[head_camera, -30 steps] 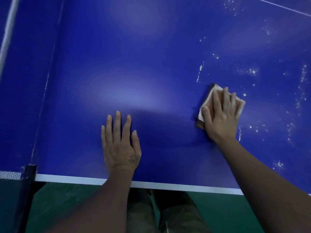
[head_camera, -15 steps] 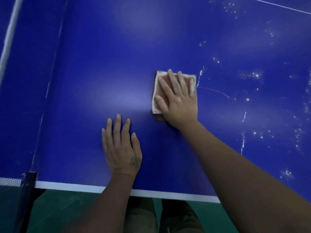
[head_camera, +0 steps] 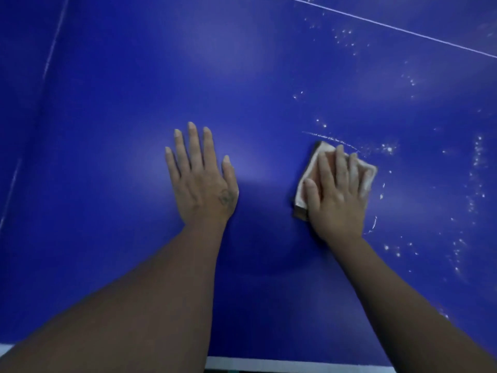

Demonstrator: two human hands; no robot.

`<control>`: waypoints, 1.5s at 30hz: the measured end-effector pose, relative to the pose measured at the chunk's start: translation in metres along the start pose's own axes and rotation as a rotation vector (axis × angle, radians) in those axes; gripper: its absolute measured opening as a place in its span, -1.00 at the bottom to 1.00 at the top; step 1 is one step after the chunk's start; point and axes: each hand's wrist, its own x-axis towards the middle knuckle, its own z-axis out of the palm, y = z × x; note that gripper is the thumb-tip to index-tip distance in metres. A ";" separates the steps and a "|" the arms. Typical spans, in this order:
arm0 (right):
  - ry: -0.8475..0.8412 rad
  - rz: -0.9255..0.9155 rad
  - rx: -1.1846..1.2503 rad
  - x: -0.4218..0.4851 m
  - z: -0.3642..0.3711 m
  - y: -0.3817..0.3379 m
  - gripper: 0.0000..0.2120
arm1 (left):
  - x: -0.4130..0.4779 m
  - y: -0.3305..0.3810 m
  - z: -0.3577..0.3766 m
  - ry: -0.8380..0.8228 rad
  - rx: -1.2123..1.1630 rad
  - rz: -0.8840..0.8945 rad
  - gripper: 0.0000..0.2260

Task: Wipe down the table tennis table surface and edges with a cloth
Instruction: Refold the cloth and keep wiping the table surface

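Since the earlier frame the right hand (head_camera: 336, 203) has pushed the cloth (head_camera: 324, 153) back to the right. Past the near white edge (head_camera: 269, 362), the left hand (head_camera: 201, 184) lies flat and open on the table (head_camera: 129, 109), holding nothing. The right hand presses the folded cloth with straight fingers. The cloth looks soft and light, so it is best pressed from above. White specks (head_camera: 476, 184) wait farther right.

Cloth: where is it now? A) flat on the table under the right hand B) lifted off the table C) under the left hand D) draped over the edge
A: the right hand presses the cloth flat on the table; the left hand lies bare beside it.
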 end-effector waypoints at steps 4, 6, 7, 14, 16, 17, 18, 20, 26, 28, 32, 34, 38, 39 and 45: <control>0.058 -0.194 0.056 0.021 0.009 -0.060 -0.44 | 0.002 0.001 0.002 -0.004 0.018 -0.011 -0.39; 0.056 -0.254 0.102 0.042 0.014 -0.086 -0.43 | 0.002 0.000 0.002 0.017 0.012 -0.007 -0.40; 0.054 -0.277 0.117 0.053 0.017 -0.093 -0.44 | 0.002 0.000 0.003 0.029 0.007 -0.006 -0.40; 0.090 -0.227 0.084 0.095 0.018 -0.024 -0.45 | 0.003 0.002 0.003 0.061 -0.044 -0.032 -0.41; 0.073 -0.141 0.069 0.090 0.011 0.013 -0.44 | 0.003 0.002 0.002 0.076 -0.071 -0.036 -0.42; 0.060 -0.094 0.063 0.086 0.008 0.027 -0.44 | 0.004 0.002 0.002 0.085 -0.081 -0.034 -0.42; 0.047 -0.047 0.059 0.081 0.005 0.035 -0.43 | 0.004 0.002 0.002 0.089 -0.086 -0.033 -0.42; 0.033 -0.002 0.042 0.072 0.004 0.028 -0.43 | 0.004 0.003 0.002 0.078 -0.083 -0.037 -0.42; 0.055 -0.238 0.108 0.086 0.018 -0.082 -0.45 | 0.005 0.002 0.004 0.101 -0.086 -0.023 -0.43; 0.074 -0.248 0.169 0.108 0.020 -0.108 -0.45 | 0.005 0.002 0.005 0.099 -0.077 -0.024 -0.43; 0.055 -0.293 0.158 0.146 0.021 -0.098 -0.45 | 0.006 0.001 0.006 0.098 -0.076 -0.021 -0.42; 0.067 -0.246 0.111 0.155 0.019 -0.068 -0.45 | 0.006 0.001 0.005 0.085 -0.068 -0.031 -0.41; 0.038 0.004 0.031 0.152 0.010 -0.003 -0.43 | 0.005 0.002 0.005 0.050 -0.054 -0.046 -0.40; 0.023 0.061 0.016 0.149 0.008 0.002 -0.42 | 0.005 0.002 0.005 0.046 -0.052 -0.046 -0.40; -0.037 -0.124 -0.025 0.152 0.013 -0.069 -0.40 | 0.006 -0.001 0.009 0.059 -0.024 -0.026 -0.39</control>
